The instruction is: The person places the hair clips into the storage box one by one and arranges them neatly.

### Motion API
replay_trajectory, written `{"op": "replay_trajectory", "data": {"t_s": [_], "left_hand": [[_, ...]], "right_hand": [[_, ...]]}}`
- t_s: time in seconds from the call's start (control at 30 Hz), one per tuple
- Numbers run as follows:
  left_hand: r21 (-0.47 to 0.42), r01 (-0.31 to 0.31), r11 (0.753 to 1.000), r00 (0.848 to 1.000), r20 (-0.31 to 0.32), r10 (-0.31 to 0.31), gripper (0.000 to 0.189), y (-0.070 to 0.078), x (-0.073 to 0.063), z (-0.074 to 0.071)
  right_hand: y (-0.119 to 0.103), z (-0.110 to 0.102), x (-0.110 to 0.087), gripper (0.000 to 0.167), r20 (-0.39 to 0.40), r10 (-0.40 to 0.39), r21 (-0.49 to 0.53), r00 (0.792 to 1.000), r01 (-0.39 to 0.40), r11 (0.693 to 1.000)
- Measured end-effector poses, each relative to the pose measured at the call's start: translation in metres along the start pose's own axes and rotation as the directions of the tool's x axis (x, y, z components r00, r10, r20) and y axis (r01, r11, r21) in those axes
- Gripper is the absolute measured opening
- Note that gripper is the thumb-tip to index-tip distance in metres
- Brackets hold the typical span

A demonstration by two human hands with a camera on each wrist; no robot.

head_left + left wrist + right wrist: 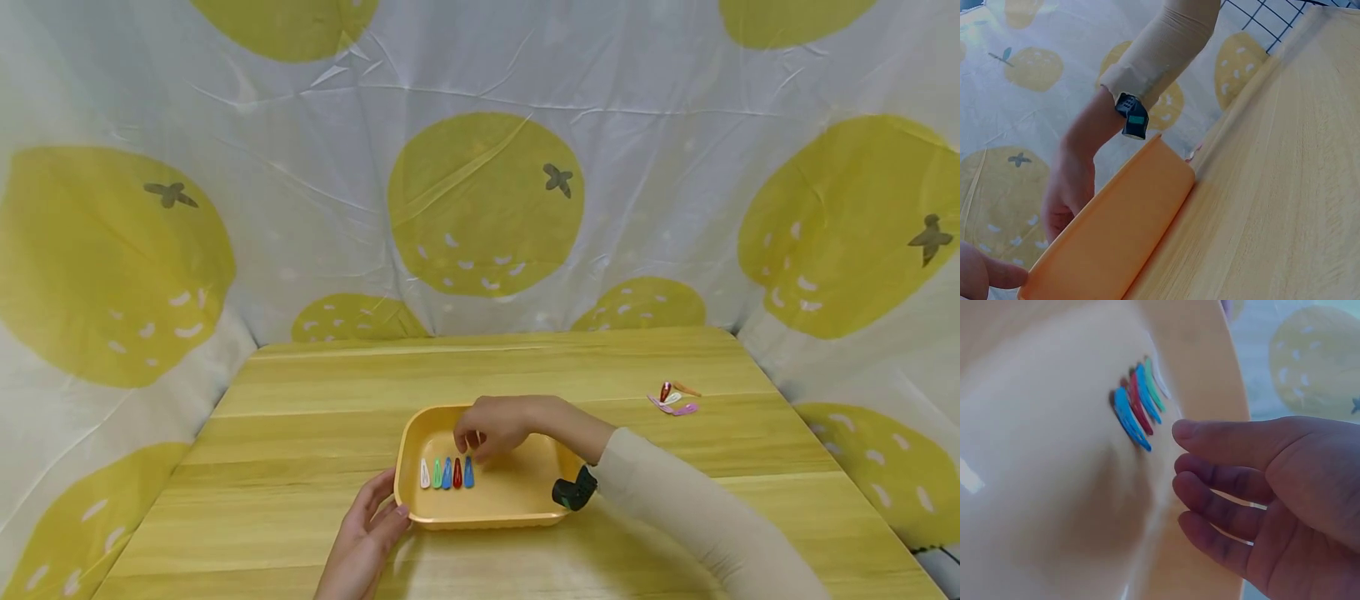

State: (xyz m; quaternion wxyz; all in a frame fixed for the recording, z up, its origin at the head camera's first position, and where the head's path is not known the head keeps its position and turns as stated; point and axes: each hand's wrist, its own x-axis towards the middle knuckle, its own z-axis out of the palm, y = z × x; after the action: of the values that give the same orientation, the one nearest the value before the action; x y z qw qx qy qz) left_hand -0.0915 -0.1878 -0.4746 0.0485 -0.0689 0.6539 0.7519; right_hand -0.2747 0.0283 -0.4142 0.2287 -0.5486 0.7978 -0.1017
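Note:
A yellow plastic tray stands on the table near its front. My left hand grips its left rim, the thumb at the near corner and the fingers along the outer side. Inside, several snap hair clips lie side by side in a row: white, green, blue, red and another blue clip at the right end. My right hand hovers over the tray just beyond this row. Its fingers are loosely bent and apart from the thumb, with nothing between them.
A loose group of hair clips lies on the table to the right, among them a red clip, an orange clip and a pink clip. The wooden table is bordered by a lemon-print curtain. A dark device sits on my right wrist.

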Motion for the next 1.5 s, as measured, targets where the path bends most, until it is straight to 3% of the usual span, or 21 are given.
{"op": "replay_trajectory", "data": {"t_s": [0.33, 0.97, 1.5], "left_hand": [[-0.006, 0.0, 1.0, 1.0, -0.006, 0.0, 0.061, 0.0, 0.002, -0.001], [0.004, 0.002, 1.0, 1.0, 0.005, -0.002, 0.06, 0.001, 0.002, -0.003], [0.002, -0.007, 1.0, 1.0, 0.004, 0.007, 0.06, 0.0, 0.003, -0.002]], "right_hand": [[0.007, -0.015, -0.029, 0.019, -0.04, 0.045, 0.043, 0.998, -0.043, 0.998], [0.039, -0.034, -0.096, 0.02, -0.134, 0.083, 0.166, 0.988, -0.06, 0.984], [0.077, -0.036, -0.159, 0.016, -0.176, 0.269, 0.27, 0.947, -0.216, 0.938]]}}
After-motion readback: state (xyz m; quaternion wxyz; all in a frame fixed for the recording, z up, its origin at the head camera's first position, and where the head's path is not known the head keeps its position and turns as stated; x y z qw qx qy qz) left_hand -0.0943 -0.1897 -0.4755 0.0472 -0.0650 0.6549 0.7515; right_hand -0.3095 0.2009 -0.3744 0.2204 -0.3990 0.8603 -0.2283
